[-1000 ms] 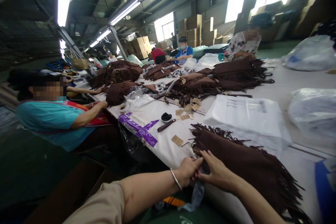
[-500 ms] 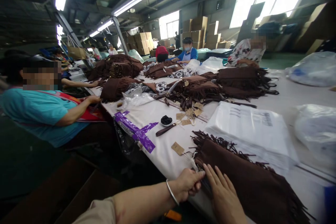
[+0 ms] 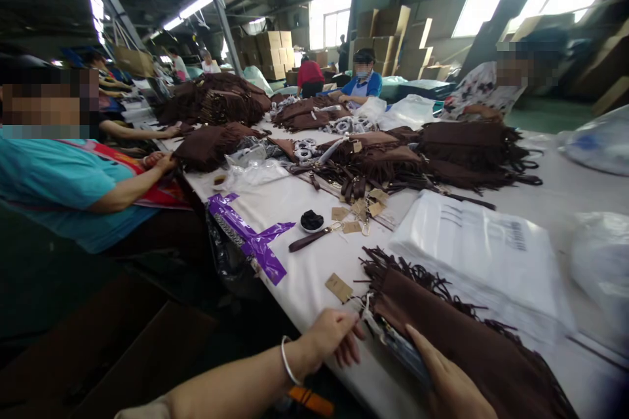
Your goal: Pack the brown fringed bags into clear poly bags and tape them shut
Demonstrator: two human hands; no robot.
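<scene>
A dark brown fringed bag [image 3: 457,324] lies at the near edge of the table, and grey, shiny material [image 3: 400,347] shows along its near side. My right hand [image 3: 445,373] is at that side, its fingers along the bag's edge; the thumb is hard to make out. Just left of the bag, my left hand [image 3: 334,338] hangs at the table edge with loosely bent fingers apart and nothing visible in them. A bangle [image 3: 289,361] circles my left wrist. A tan paper tag [image 3: 339,287] on a string lies by the bag's corner.
Clear plastic bags [image 3: 481,245] lie stacked behind the bag. A wrist strap [image 3: 309,240] and a small dish of black material [image 3: 312,220] lie left of them. Brown bags [image 3: 466,150] are piled farther back. A co-worker in turquoise [image 3: 59,190] sits at left.
My left hand has come away from the bag's near edge, leftward, and its fingers have loosened. My right hand has turned more edge-on, and the grey material is more exposed.
</scene>
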